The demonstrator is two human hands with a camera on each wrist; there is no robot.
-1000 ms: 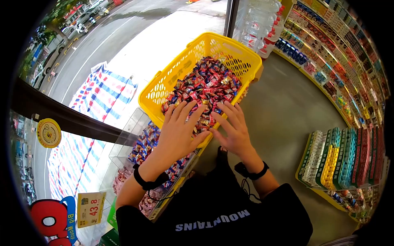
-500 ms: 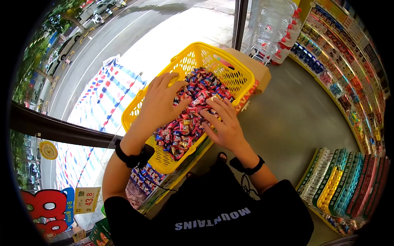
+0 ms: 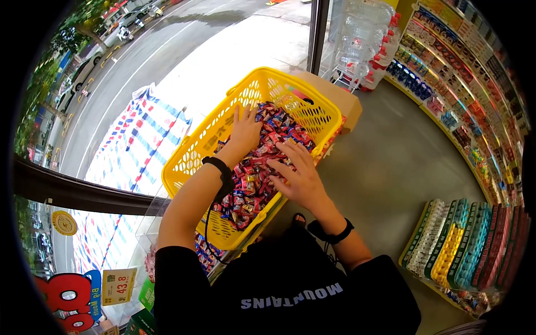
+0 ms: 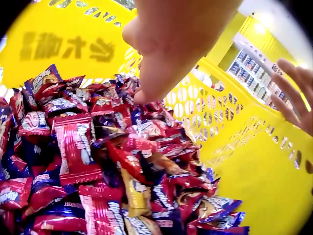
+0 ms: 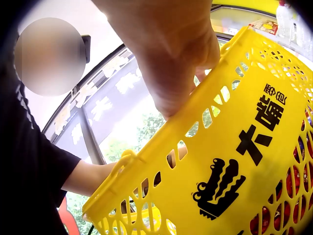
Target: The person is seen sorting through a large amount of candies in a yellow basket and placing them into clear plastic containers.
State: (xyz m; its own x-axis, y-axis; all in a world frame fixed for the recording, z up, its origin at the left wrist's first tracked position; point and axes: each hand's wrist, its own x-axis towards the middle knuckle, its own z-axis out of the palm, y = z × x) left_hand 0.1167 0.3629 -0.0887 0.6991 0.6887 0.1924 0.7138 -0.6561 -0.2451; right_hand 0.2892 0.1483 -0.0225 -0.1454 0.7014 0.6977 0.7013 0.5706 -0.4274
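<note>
A yellow plastic basket (image 3: 181,159) with pierced walls holds a heap of wrapped candies (image 3: 248,184) in red and blue wrappers. Inside it, my left hand (image 3: 244,133) lies over the candies by the left wall, fingers stretched forward. In the left wrist view that hand (image 4: 181,44) comes down from above, its thumb tip right at the wrappers. My right hand (image 3: 301,176) reaches across the right rim, fingers spread and slightly bent over the heap. From the right wrist view, the right hand (image 5: 168,63) overlaps the rim, its fingertips hidden behind the wall.
Beneath the basket's near end is a clear bin with more candies (image 3: 206,254). A cardboard box (image 3: 343,103) stands beyond the basket, near large water bottles (image 3: 357,56). Stocked shelves (image 3: 463,84) line the right; a packed display rack (image 3: 463,245) stands closer. Glass and a dark frame (image 3: 84,181) border the left.
My left hand rose from the near candies toward the left rim, then came down into the basket farther in. The right hand stays over the right side. The basket appears nearer in view.
</note>
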